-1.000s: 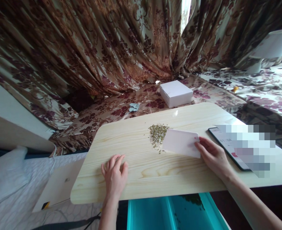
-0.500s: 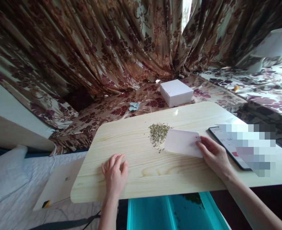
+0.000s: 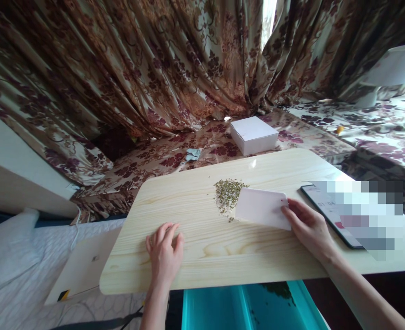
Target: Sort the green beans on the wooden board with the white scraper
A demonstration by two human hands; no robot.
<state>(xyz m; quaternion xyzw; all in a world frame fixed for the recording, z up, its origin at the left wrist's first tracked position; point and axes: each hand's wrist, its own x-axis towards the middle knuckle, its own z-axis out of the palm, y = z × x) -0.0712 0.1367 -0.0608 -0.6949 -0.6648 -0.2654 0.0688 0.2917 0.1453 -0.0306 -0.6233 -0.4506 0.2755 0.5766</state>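
A flat white plastic scraper (image 3: 262, 207) with a small hole near one corner is pinched between the thumb and fingers of my right hand (image 3: 307, 224). Its left edge touches a spread of small green and brown grains (image 3: 229, 195) that look like dried beans. Some grains may be hidden behind the scraper. On the wooden-patterned table (image 3: 195, 256), left of the grains, my left hand (image 3: 165, 250) rests palm down with its fingers spread and nothing in it.
Below the table's front edge is a turquoise divided tray (image 3: 216, 307), with a dark green heap (image 3: 280, 291) in its right compartment. A phone (image 3: 333, 215) lies right of my right hand. Behind the table sit a white box (image 3: 254, 135) and a pale folded cloth (image 3: 193, 154).
The whole view has shifted slightly. Both hands and the scraper keep nearly the same places on the table, and the grains look almost unchanged.
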